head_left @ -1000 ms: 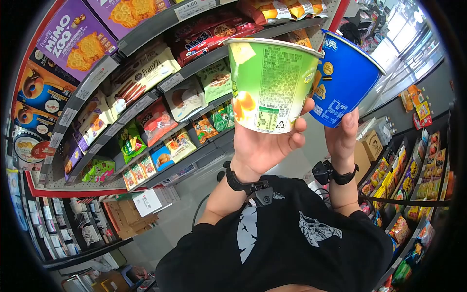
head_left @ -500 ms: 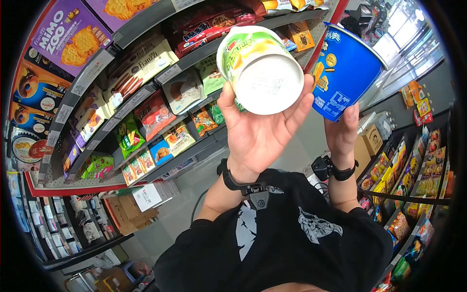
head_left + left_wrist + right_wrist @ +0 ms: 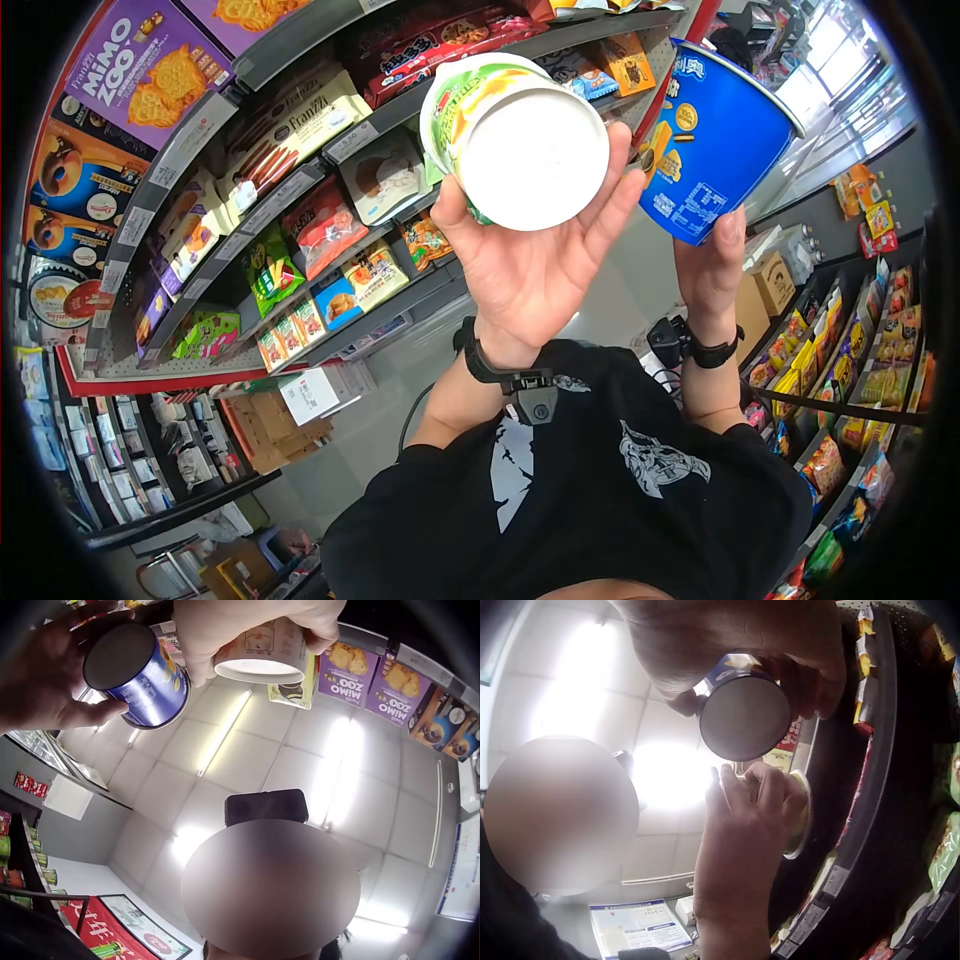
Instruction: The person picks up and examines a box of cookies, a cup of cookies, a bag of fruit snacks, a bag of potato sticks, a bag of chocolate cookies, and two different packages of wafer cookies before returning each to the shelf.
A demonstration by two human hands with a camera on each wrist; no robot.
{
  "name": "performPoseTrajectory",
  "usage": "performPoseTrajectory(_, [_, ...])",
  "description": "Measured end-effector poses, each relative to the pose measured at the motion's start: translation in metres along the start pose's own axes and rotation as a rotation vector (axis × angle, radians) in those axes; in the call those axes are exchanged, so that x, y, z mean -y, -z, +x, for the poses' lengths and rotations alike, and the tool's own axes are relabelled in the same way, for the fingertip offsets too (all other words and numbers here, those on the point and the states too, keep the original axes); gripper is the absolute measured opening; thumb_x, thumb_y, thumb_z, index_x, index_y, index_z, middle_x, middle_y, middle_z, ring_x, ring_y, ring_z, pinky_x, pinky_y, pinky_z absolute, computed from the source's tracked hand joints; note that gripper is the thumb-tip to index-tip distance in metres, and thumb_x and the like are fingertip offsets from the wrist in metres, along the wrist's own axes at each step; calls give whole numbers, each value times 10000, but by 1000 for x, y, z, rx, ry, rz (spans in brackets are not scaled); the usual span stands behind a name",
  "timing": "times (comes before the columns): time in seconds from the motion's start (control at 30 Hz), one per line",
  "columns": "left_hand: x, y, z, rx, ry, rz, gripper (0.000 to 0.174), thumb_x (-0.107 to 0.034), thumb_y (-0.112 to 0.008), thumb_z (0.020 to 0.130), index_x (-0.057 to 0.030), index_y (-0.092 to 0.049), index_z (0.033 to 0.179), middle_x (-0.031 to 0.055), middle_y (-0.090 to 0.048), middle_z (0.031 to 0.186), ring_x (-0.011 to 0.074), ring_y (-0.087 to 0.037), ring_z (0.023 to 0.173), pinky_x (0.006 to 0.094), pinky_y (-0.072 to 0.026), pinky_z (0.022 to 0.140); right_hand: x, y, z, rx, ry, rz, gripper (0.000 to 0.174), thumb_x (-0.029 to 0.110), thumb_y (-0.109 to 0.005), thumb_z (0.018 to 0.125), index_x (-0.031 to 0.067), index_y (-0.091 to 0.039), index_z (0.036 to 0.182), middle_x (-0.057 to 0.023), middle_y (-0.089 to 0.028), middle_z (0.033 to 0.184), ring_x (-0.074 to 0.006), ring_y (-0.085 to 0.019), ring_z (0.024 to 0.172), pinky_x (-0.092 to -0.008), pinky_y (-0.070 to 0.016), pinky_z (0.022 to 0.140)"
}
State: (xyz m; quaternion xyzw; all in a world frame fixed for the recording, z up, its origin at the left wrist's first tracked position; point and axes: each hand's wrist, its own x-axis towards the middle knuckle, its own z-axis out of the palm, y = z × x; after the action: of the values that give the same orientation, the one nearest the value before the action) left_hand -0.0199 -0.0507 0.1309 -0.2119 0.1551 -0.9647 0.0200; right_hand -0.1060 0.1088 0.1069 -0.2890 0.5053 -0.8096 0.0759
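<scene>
My left hand [image 3: 530,265] is raised in front of the snack shelves, its fingers curled round a green instant-noodle cup [image 3: 515,140]. The cup is tipped so its white bottom faces me. Beside it on the right, my right hand [image 3: 712,270] grips a blue noodle cup [image 3: 715,150] from below, its printed side showing. The two cups stand close together, a narrow gap between them. From below, the left wrist view shows the green cup [image 3: 262,664] and the blue cup [image 3: 139,671]. In the right wrist view the blue cup [image 3: 744,716] shows its dark bottom, with the left hand [image 3: 742,817] below it.
Tiered shelves [image 3: 300,160] on the left carry snack bags and biscuit boxes, with purple boxes [image 3: 150,75] on top. Another rack of packets [image 3: 860,360] lines the right side. Cardboard boxes [image 3: 270,425] sit on the floor near the left shelf, and one [image 3: 765,285] stands by the right rack.
My left hand has tipped the green cup from showing its printed side to showing its white bottom, and shifted it slightly left. The blue cup has barely moved.
</scene>
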Motion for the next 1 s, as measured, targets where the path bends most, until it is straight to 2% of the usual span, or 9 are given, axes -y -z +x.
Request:
performPoseTrajectory(0.07, [1,-1,0,-24,1,-40,852,-459,-707,762,-83,-301,1409,149,-347,1431,341,-232,1388,513,-180,1164,3,-4,1,-49,-11,-15,842,504,-660,800,-4,-308,1372,-113,-472,1298,-197,-499,1173,-346,-399,990])
performPoseTrajectory(0.3, [1,1,2,-26,12,-12,838,-455,-702,766,-101,-303,1412,138,-343,1436,341,-215,1394,514,-177,1164,5,-3,0,-65,-31,3,828,489,-647,811,-1,-298,1381,-114,-470,1301,-200,-500,1175,-352,-400,994])
performPoseTrajectory(0.37, [1,0,2,-48,49,-120,844,-272,-779,706,-137,-330,1408,140,-221,1449,277,-179,1409,448,-116,1186,5,-2,0,-50,-30,9,828,487,-646,813,4,-295,1386,-114,-464,1311,-206,-493,1187,-358,-394,1004])
performPoseTrajectory(0.7, [2,0,4,-72,59,-102,860,-278,-780,695,-127,-324,1409,149,-248,1432,276,-192,1404,440,-150,1182,10,-5,3,-80,-44,7,848,509,-654,796,13,-303,1387,-111,-465,1315,-208,-486,1195,-360,-385,1012])
performPoseTrajectory(1.0, [2,2,4,-59,72,-104,875,-278,-789,695,-115,-313,1411,172,-226,1461,283,-179,1409,436,-144,1183,8,-3,1,-58,-61,27,801,472,-643,809,25,-309,1383,-112,-473,1306,-207,-498,1184,-364,-393,1006])
